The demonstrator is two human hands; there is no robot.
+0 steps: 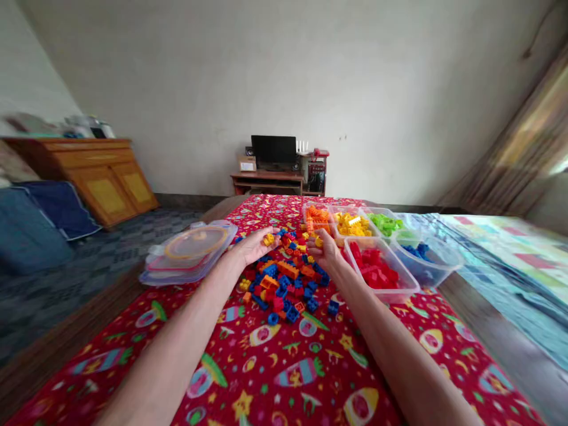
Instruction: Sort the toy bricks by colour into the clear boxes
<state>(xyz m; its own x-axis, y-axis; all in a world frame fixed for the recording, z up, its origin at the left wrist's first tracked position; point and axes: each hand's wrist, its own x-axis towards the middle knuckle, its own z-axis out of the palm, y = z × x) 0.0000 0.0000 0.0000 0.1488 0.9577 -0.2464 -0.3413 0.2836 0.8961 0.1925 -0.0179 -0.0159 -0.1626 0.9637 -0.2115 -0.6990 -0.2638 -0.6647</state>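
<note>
To your right, clear plastic containers [396, 294] hold sorted toy bricks: orange bricks [318, 216], yellow bricks [350, 225], lime-green bricks [385, 224] and red bricks [377, 271]; the rounded tub [445, 270] has blue bricks [417, 251]. Your forearms stretch forward on either side of the mixed brick pile [287, 283] on the red tablecloth [261, 378]. Your left hand [257, 245] grips a yellow piece [268, 239] in bent fingers; your right hand [328, 248], beside the red bricks' container, grips another yellow piece [319, 242].

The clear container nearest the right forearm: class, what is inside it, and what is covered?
The clear container holds a heap of red bricks. Only the upper ones show clearly; whatever lies beneath them is covered.
</note>
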